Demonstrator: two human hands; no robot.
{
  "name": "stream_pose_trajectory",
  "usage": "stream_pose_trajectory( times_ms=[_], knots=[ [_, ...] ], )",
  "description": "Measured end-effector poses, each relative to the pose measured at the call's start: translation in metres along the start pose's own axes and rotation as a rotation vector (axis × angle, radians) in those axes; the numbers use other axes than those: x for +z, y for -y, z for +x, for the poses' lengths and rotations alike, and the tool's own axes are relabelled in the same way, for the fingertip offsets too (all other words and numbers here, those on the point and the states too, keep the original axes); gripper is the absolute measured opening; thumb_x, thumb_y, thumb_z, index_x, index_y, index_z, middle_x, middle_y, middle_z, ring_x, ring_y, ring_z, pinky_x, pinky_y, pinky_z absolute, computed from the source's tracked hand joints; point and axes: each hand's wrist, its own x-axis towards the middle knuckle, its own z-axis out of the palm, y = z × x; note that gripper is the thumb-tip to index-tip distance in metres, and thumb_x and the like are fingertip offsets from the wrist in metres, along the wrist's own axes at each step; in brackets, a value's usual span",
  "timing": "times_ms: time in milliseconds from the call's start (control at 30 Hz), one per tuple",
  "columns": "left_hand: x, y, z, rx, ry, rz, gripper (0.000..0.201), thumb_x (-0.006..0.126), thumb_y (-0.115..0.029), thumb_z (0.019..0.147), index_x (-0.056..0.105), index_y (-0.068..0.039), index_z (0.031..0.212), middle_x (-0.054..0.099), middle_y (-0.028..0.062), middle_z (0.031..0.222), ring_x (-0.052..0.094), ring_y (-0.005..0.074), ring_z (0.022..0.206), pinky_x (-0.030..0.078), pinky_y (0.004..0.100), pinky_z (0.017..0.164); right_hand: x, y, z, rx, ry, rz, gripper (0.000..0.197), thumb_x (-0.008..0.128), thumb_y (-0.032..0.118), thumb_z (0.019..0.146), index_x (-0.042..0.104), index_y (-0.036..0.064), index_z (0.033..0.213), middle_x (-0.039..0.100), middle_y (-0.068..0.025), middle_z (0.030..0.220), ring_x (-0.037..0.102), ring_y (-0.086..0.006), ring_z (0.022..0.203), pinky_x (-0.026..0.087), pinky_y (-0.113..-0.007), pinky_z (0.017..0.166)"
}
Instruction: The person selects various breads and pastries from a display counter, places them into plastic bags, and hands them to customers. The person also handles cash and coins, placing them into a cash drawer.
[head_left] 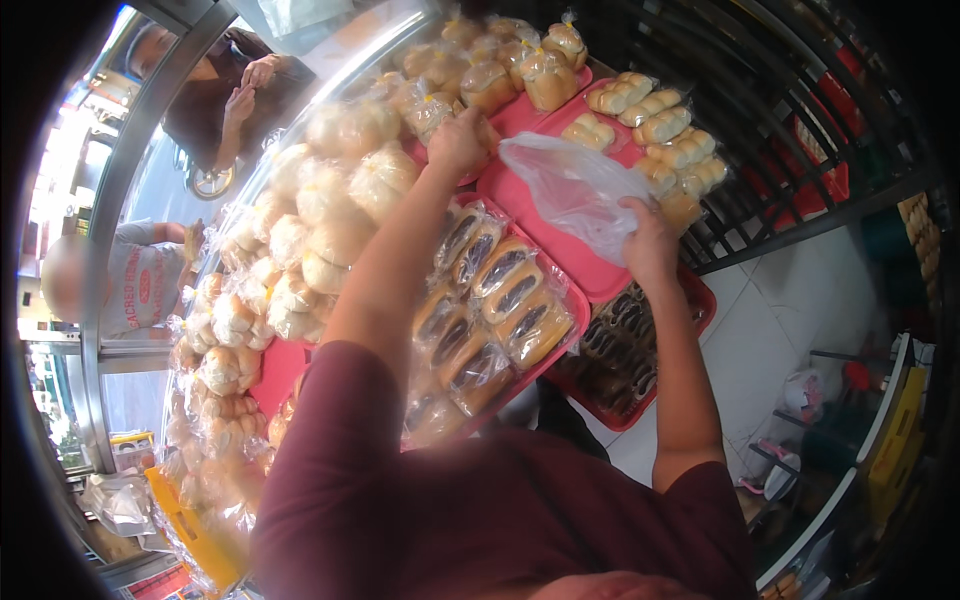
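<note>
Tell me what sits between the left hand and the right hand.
In the head view, a translucent plastic bag hangs between the left hand and the right hand, which holds it; a pink tray shows beneath.

plastic bag (580,195) | translucent, crumpled, over pink tray (597,281) | bread (489,137) | tan, beside bag

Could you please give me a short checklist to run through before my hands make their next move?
1. Right hand gripping the translucent white plastic bag: ok.
2. Bag loaded: not ok; it looks limp, with no bread visible inside.
3. Bag's mouth open: cannot tell from this angle.
4. Left hand at the golden bread in clear plastic: ok.
5. Left hand's hold firm: cannot tell; the fingertips are hidden.
6. Long golden rolls with dark-brown tops wrapped in clear plastic: ok.
</note>
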Motion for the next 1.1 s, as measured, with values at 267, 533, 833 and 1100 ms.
stream_pose_trajectory(
  times_ms=[267,533,833,1100],
  knots=[
    [-0.063,-0.033,-0.045,0.057,-0.589,-0.639,0.044,0.073,-0.020,0.072,0.058,-0.011,0.113,0.066,0.0130,0.087,0.065,0.0262,0.082,0.052,0.0358,0.073,0.045,-0.003,0.021,0.161,0.207,0.211,0.050,0.053,-0.006,0.069,0.058,0.0038,0.118,0.061,-0.0178,0.115,0.060,-0.0315,0.104,0.046,-0.036,0.089],
    [0.016,-0.090,-0.094,0.391,-0.164,-0.599,0.044,0.070,-0.015,0.078,0.051,-0.006,0.116,0.064,0.0181,0.098,0.066,0.0319,0.082,0.053,0.0408,0.069,-0.049,0.042,0.035,0.144,0.138,1.073,0.076,0.047,-0.015,0.068,0.037,-0.0002,0.142,0.050,-0.0118,0.131,0.054,-0.0154,0.109,0.047,-0.024,0.083],
    [-0.043,-0.097,0.034,0.287,-0.423,-0.144,0.023,0.064,-0.024,0.081,0.065,-0.007,0.097,0.067,0.0184,0.080,0.066,0.0367,0.075,0.053,0.0460,0.068,-0.055,0.016,0.020,0.301,0.170,1.137,0.061,0.045,-0.014,0.073,0.048,-0.0016,0.133,0.056,-0.0103,0.121,0.061,-0.0152,0.098,0.053,-0.027,0.077],
    [0.038,-0.114,0.131,0.253,-0.253,0.022,0.059,0.076,-0.027,0.068,0.053,-0.018,0.122,0.048,0.0288,0.126,0.052,0.0472,0.109,0.047,0.0511,0.089,-0.034,0.015,0.015,0.421,0.149,1.344,0.061,0.044,-0.015,0.077,0.043,-0.0016,0.136,0.056,-0.0117,0.119,0.061,-0.0150,0.095,0.054,-0.029,0.073]
  ],
)
